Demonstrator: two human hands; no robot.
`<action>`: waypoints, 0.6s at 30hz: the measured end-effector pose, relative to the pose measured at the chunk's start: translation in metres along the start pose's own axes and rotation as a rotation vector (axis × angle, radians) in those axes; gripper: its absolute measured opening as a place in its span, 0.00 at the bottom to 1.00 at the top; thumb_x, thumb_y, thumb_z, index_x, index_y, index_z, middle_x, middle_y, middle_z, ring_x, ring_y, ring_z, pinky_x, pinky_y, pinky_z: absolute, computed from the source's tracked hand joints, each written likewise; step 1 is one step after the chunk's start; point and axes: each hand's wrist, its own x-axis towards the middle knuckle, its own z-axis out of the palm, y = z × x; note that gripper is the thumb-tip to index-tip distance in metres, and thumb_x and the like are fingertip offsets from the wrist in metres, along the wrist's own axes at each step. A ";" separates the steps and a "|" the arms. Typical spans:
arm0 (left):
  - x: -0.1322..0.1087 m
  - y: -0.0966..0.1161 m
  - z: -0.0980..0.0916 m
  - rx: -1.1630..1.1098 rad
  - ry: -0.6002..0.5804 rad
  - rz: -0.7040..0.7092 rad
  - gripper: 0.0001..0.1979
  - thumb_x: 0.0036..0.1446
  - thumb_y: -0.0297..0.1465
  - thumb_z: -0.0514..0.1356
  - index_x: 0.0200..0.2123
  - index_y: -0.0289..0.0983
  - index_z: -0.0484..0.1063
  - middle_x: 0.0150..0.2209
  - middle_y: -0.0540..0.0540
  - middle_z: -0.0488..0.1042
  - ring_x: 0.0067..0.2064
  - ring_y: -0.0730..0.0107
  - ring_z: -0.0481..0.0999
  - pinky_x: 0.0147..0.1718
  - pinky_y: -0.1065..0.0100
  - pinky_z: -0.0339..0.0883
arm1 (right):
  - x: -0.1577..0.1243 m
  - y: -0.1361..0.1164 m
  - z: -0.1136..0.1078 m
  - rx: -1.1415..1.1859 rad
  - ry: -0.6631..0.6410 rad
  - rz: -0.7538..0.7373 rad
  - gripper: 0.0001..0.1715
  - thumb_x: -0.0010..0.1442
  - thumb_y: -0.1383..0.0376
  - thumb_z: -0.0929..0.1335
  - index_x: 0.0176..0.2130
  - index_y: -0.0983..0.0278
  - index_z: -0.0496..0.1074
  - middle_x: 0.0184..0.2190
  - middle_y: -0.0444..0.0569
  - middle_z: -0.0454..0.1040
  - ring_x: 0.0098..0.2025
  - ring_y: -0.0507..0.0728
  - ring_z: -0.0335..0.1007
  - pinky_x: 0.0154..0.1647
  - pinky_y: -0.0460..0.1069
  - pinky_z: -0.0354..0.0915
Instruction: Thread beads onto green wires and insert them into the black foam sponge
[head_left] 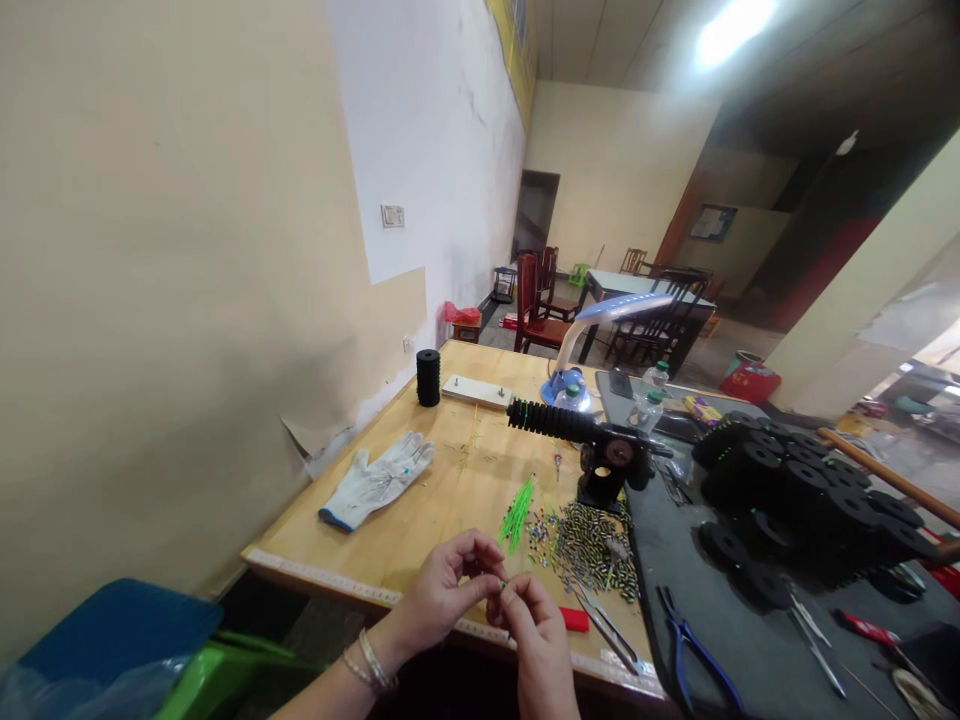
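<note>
- Small green-tipped piece (501, 583) — too tiny to identify — sits pinched between both hands, over the front edge of the pale wooden table (420, 530).
- Left hand (442, 592) and right hand (534, 625) are curled, thumb and forefinger tips closed on it.
- Such a fine pinch probably works best held low over the wood, so a slip lands there.
- Just beyond lie a bundle of thin bright green strands (516, 515) and a heap of small dark and pale beads (592, 548).
</note>
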 end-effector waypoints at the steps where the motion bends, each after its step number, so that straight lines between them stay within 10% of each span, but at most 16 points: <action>1: 0.000 0.000 0.000 0.024 0.013 0.009 0.10 0.51 0.31 0.68 0.36 0.36 0.74 0.31 0.46 0.79 0.34 0.67 0.77 0.36 0.68 0.70 | 0.000 0.000 0.000 -0.009 -0.009 0.003 0.21 0.50 0.50 0.73 0.23 0.63 0.68 0.20 0.42 0.66 0.26 0.52 0.60 0.29 0.47 0.60; 18: 0.003 0.005 -0.010 0.460 -0.033 0.227 0.11 0.57 0.29 0.63 0.44 0.39 0.75 0.32 0.46 0.83 0.34 0.66 0.81 0.36 0.70 0.71 | 0.001 0.013 -0.010 0.010 -0.036 0.080 0.25 0.53 0.46 0.71 0.29 0.64 0.69 0.15 0.37 0.62 0.19 0.47 0.50 0.22 0.44 0.47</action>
